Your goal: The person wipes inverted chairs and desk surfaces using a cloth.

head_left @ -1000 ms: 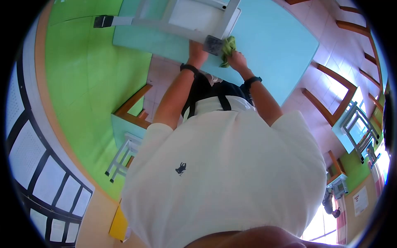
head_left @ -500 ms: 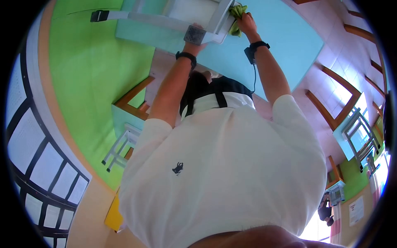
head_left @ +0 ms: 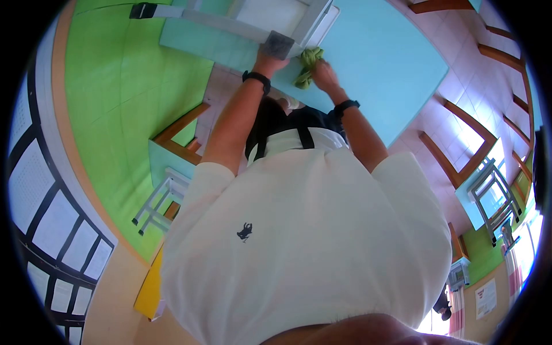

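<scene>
One right hand (head_left: 326,76) is gripping one green cloth (head_left: 310,62), long axis pointing wearer-ward; one left hand (head_left: 269,63), grasp indeterminable, is adjoining one stool (head_left: 230,26).

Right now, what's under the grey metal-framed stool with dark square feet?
The flat light-blue tabletop shows around the grey metal-framed stool and its pale seat; the part directly beneath the seat is covered, so I can't tell whether anything lies there.

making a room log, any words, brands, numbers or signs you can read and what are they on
No readable words or numbers.
White shirt: small dark emblem, no legible letters.
Wall sheets and notice: print too small and blurred to read.
</scene>
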Demonstrator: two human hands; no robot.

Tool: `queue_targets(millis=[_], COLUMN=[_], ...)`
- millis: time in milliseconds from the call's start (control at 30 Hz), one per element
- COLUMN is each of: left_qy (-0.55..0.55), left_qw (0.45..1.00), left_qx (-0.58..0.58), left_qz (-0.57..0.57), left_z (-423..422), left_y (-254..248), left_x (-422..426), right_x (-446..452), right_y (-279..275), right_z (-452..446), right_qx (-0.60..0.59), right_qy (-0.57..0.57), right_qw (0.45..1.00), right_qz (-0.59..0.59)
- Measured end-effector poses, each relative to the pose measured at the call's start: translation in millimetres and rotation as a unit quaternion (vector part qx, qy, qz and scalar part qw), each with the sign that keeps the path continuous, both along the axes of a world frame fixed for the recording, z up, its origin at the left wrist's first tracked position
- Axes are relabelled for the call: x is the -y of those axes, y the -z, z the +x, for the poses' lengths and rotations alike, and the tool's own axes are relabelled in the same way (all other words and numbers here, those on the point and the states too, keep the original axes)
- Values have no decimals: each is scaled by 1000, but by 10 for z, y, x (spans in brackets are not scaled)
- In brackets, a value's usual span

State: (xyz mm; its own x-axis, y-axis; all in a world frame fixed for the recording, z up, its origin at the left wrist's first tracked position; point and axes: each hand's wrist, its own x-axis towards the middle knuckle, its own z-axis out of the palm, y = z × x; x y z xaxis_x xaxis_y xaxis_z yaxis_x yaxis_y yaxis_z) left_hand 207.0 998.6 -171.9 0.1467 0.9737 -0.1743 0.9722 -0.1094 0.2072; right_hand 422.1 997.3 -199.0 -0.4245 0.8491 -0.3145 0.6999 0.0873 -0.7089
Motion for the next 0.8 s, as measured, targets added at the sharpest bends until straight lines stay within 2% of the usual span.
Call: queue_targets(millis=[33,100,167,233,300,400,433,500,667,733,767,800], left_qy=[-1,-5,-29,-20,-38,-65,-75,-94,-125,-147,-154,-152], left_qw=[1000,1000,999,997,999,996,994,991,986,958,958,949], left_qx=[-1,-18,-13,-68,-35,9,23,41,62,243,238,261], left_qz=[0,2,33,17,-8,-58,-82,-88,-92,-49,-43,-91], left_z=[4,38,23,54,83,67,55,84,474,612,668,723], left_y=[5,38,182,211,187,23,-2,-8,-38,70,74,27], left_x=[0,5,34,61,56,63,101,206,558,674,688,680], right_x=[-58,-271,-464,-500,-450,-132,-4,202,206,191,196,216], right_y=[-83,-203,-18,19,16,-28,-83,-168,-357,-389,-371,-353], right_z=[58,108,163,86,41,-17,-19,-77,-184,-180,-155,-120], right_qx=[55,101,99,77,56,131,166,195,227,246,240,241], right_qy=[-42,-16,36,58,79,11,-52,-141,-179,-185,-192,-191], right_qw=[997,994,994,995,995,991,984,971,955,949,949,948], right_qz=[19,-44,-21,-7,9,-33,-46,-1,65,61,67,82])
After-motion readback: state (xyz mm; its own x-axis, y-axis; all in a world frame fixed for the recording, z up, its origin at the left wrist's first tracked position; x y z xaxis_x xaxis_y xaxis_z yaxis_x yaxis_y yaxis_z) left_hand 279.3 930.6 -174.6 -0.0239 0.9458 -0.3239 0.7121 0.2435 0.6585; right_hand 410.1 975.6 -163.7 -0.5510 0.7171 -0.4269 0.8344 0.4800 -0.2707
